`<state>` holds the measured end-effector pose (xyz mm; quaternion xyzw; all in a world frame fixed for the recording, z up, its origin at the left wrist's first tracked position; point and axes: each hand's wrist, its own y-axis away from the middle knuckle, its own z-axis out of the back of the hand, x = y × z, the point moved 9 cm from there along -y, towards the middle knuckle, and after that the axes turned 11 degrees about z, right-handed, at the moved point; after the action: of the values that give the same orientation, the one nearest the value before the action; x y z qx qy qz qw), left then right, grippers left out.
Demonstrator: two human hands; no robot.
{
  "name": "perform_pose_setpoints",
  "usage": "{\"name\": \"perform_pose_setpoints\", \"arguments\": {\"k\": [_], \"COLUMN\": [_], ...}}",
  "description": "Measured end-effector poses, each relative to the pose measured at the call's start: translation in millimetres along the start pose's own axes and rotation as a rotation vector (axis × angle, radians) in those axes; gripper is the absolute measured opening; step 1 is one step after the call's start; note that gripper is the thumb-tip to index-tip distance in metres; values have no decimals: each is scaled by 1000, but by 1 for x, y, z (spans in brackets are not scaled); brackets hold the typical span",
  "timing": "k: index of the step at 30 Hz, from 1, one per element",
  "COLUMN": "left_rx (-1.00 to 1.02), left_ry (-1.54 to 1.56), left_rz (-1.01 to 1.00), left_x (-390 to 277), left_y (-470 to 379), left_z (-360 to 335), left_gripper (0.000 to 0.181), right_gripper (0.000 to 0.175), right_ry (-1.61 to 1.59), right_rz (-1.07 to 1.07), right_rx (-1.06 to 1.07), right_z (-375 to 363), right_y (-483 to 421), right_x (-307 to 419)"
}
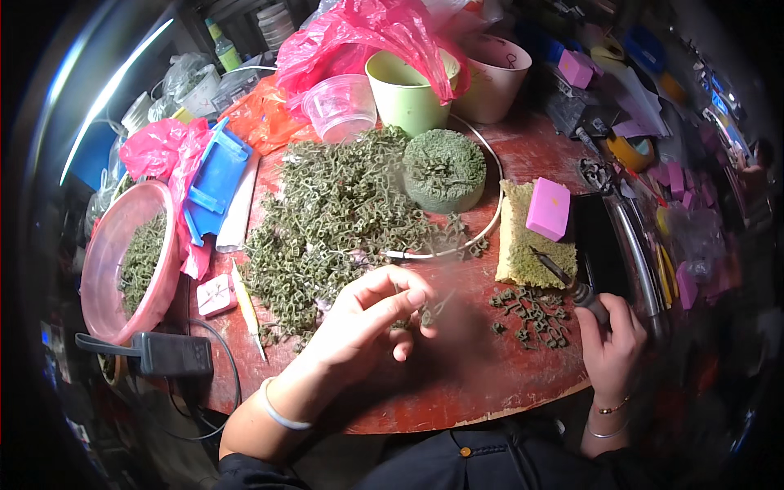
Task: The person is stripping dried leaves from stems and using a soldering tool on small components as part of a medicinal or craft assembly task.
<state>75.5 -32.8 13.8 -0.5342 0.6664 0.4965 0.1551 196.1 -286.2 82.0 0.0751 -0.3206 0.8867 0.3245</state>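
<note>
My left hand holds one or more small green pieces between thumb and fingers, above the red table. My right hand grips a pen-like tool that looks like a wax pen or soldering iron; its dark metal tip lies over a yellow-green sponge. On that sponge rests a pink block. A large heap of small green wax-like pieces spreads beyond my left hand. Just below the sponge lies a smaller group of green pieces. A round green block topped with loose bits stands beside the heap.
A pink bowl of green pieces tilts at the left, near a power bank. A white cable curls around the round block. Green and pale pots stand behind. A yellow-handled pointed tool lies left; a metal tube lies right.
</note>
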Motion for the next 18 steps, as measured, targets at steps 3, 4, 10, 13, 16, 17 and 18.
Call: {"name": "perform_pose_setpoints", "arguments": {"k": [3, 4, 10, 13, 16, 17, 18], "left_rx": [-19, -18, 23, 71, 73, 69, 65], "left_ry": [9, 10, 35, 87, 82, 77, 71], "left_rz": [3, 3, 39, 54, 61, 66, 72], "left_x": [-1, -1, 3, 5, 6, 6, 6], "left_y": [-1, -1, -1, -2, -2, -2, -2], "left_z": [1, 2, 2, 2, 1, 0, 1], "left_gripper": [12, 12, 13, 14, 14, 14, 14], "right_gripper": [28, 33, 34, 36, 37, 37, 37], "right_ry": [-26, -17, -235, -229, -226, -225, -220], "right_rz": [202, 364, 241, 280, 313, 314, 297], "right_rx": [0, 0, -10, 15, 18, 18, 35], "right_z": [0, -2, -15, -21, -23, -22, -23], "right_y": [-10, -13, -4, -9, -7, -7, -6], "right_x": [37, 51, 53, 56, 56, 56, 56]}}
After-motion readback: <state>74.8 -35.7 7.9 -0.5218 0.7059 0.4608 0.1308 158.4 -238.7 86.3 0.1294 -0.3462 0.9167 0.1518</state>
